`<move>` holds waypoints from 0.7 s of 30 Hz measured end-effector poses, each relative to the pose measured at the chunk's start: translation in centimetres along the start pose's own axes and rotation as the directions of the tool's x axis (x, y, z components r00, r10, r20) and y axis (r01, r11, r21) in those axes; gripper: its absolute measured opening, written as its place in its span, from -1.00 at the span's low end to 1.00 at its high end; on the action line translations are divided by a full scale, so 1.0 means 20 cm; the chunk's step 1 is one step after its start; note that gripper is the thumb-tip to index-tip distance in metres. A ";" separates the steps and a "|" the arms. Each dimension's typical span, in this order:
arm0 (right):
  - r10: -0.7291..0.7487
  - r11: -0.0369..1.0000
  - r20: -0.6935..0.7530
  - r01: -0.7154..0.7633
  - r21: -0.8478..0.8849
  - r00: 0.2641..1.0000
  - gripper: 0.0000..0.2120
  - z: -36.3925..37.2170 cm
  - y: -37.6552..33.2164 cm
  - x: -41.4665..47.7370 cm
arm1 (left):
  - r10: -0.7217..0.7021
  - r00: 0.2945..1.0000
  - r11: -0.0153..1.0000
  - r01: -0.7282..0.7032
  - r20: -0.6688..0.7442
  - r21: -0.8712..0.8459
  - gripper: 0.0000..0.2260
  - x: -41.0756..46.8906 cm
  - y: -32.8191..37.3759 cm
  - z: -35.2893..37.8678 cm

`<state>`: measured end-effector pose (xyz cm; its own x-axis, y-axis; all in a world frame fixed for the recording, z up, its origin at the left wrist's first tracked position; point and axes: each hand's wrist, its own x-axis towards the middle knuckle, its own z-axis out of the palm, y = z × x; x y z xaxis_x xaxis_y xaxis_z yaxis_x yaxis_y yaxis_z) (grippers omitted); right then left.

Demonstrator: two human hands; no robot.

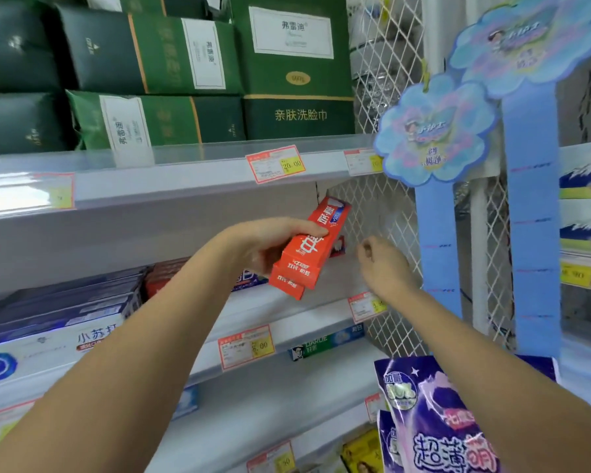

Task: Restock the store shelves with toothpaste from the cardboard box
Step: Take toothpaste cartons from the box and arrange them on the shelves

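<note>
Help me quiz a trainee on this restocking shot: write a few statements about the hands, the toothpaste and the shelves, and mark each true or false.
1. The left hand holds two red toothpaste boxes, stacked together. True.
2. The right hand grips a toothpaste box. False: its fingers are loosely curled and hold nothing.
3. Green packs sit on the shelf above the hands. True.
4. The Darlie box lies on that top shelf, among the green packs. False: it lies on a shelf lower than the red boxes.
</note>
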<state>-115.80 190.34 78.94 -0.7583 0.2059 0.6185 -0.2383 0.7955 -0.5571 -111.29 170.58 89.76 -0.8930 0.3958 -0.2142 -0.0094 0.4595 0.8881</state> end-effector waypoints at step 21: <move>-0.156 0.959 -0.165 0.109 -0.262 0.974 -0.36 0.19 0.14 -0.07 | 0.280 0.943 0.812 -0.132 -0.180 0.568 -0.28 0.63 -0.05 -0.11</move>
<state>-117.70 190.10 74.53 -0.6012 0.1707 0.7807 -0.1520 0.9347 -0.3214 -123.41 173.40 87.07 -0.9259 0.3584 0.1197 0.3661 0.7728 0.5183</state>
